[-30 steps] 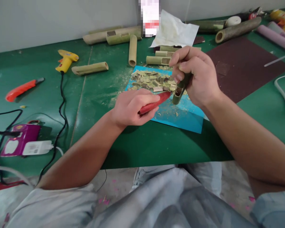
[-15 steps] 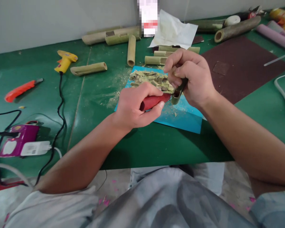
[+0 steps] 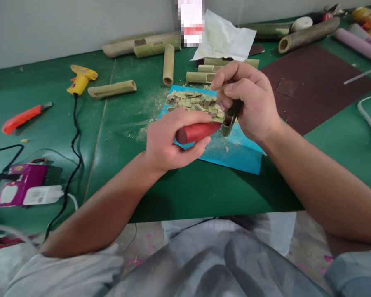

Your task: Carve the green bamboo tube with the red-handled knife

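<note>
My left hand (image 3: 173, 138) is closed round a red-handled carving tool (image 3: 194, 133), its narrow end pointing right. That end meets the rim of a short green bamboo piece (image 3: 226, 128), and its blade is too small to make out. My right hand (image 3: 250, 97) grips the bamboo's upper part, holding it at a tilt with a cut opening facing left. Below both hands lies a blue sheet (image 3: 235, 159). Bamboo chips and shavings (image 3: 194, 101) are heaped on the sheet's far part.
On the left are a red utility knife (image 3: 24, 119), a yellow glue gun (image 3: 81, 78) with its cord, and a purple power box (image 3: 24, 181). Cut bamboo tubes (image 3: 168, 66) lie at the back near a white paper (image 3: 225, 37). A brown sheet (image 3: 315, 86) covers the right side.
My left hand has shifted slightly left and turned the carving tool, so the handle's butt end shows more. My right hand still holds the bamboo in nearly the same place.
</note>
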`<action>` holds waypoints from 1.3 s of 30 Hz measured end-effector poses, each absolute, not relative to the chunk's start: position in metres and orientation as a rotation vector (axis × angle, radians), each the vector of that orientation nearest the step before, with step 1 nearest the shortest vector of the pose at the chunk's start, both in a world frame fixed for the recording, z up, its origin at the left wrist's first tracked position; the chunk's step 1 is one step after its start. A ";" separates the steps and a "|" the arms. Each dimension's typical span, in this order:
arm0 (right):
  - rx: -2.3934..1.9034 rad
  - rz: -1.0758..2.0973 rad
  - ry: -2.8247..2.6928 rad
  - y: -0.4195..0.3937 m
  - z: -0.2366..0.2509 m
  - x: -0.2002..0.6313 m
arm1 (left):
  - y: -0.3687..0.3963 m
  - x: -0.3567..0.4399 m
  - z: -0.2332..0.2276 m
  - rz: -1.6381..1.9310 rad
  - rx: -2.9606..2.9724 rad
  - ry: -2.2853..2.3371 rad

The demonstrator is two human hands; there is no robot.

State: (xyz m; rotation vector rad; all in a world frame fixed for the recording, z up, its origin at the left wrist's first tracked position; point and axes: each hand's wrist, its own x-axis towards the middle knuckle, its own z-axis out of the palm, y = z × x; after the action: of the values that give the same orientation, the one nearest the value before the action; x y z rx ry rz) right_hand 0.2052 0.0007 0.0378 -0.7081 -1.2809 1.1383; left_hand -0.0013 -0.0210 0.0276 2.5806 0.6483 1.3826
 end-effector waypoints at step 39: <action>-0.772 0.930 -1.309 -0.028 0.036 0.197 | -0.078 -0.002 0.054 0.651 2.893 1.125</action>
State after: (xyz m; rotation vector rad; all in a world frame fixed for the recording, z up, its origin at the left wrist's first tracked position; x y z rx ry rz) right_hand 0.1968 -0.0284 0.0364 -0.7720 -1.3092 0.9297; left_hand -0.0021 -0.0776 0.0536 2.8932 1.1251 0.6508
